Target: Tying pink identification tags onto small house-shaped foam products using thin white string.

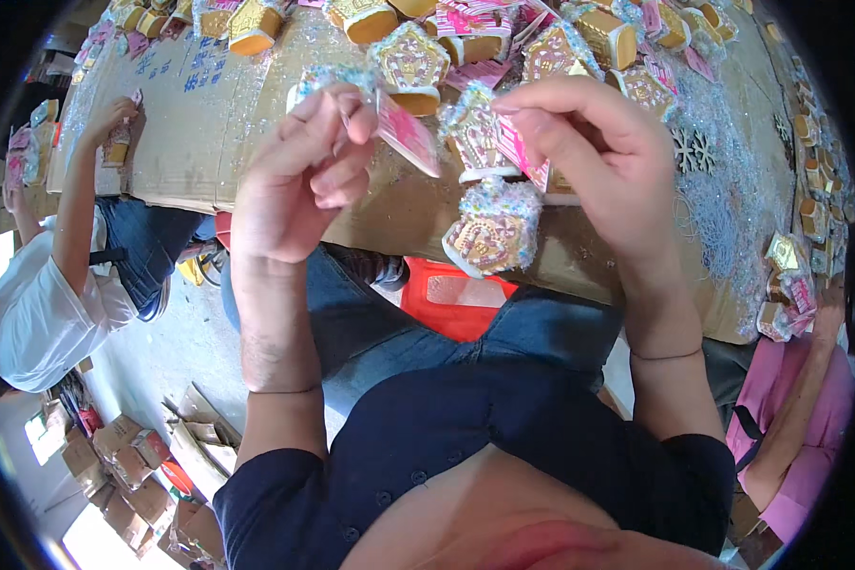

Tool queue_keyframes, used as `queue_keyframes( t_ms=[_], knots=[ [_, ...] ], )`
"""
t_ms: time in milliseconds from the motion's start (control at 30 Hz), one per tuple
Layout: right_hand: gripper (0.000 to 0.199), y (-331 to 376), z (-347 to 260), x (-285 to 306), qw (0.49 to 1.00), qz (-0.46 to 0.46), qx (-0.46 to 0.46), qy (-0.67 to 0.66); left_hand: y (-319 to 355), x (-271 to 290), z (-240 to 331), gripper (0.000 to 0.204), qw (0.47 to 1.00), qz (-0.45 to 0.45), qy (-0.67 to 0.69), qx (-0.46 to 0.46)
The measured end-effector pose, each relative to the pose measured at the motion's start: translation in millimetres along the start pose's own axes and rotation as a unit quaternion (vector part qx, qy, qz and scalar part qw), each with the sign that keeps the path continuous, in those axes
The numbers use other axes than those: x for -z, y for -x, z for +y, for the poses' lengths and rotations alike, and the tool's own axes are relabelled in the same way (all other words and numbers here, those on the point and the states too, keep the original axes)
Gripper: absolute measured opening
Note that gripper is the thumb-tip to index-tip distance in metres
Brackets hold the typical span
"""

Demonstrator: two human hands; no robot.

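My left hand (304,166) is closed in a pinch, with a pink-and-white tag (408,135) at its fingertips. Opposite it, my right hand (603,152) pinches at the top of another pink-and-white tag (522,150). Beside that tag stands a small gingerbread-house ornament (477,138) with glittery white trim. A second house ornament (489,233), its roof covered in pastel glitter, lies by the table's near edge below my hands. Any thin string between my fingers is too fine to make out.
More house ornaments (408,62) with tags crowd the far side of the cardboard-covered table (176,142). White snowflakes (693,150) and tangled string (722,228) lie to the right. A co-worker's hand (114,119) is at left; a pink-clothed person (793,427) sits at right. A red stool (446,304) shows below.
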State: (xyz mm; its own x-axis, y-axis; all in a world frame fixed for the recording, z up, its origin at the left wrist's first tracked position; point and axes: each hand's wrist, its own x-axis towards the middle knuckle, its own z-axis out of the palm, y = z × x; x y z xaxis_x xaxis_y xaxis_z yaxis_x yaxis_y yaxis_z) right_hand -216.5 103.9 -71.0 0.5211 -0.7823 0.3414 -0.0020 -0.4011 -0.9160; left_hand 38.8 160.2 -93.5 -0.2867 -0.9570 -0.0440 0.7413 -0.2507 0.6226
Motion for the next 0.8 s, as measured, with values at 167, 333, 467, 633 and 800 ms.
queue_keyframes(
  t_ms=[167,333,467,633,800],
  knots=[
    [0.021,2.8,5.5,-3.0,0.983,-0.038,0.080,0.160,3.1,-10.5,-9.5,0.034,0.995,0.062,-0.036,0.065],
    [0.019,4.2,13.3,-9.8,0.963,-0.038,0.155,0.217,5.5,-32.9,-21.5,0.030,0.967,0.104,-0.232,0.021],
    [0.015,7.2,12.2,-14.0,0.959,-0.026,0.150,0.239,11.6,-48.8,-29.9,0.024,0.901,0.161,-0.402,-0.034],
    [0.014,11.2,9.6,-13.9,0.961,-0.050,0.127,0.239,10.1,-49.2,-38.0,0.014,0.715,0.110,-0.652,-0.227],
    [0.019,5.7,4.3,-14.2,0.992,-0.047,0.049,0.102,12.0,-46.7,-33.2,0.015,0.644,0.100,-0.698,-0.298]
  ],
)
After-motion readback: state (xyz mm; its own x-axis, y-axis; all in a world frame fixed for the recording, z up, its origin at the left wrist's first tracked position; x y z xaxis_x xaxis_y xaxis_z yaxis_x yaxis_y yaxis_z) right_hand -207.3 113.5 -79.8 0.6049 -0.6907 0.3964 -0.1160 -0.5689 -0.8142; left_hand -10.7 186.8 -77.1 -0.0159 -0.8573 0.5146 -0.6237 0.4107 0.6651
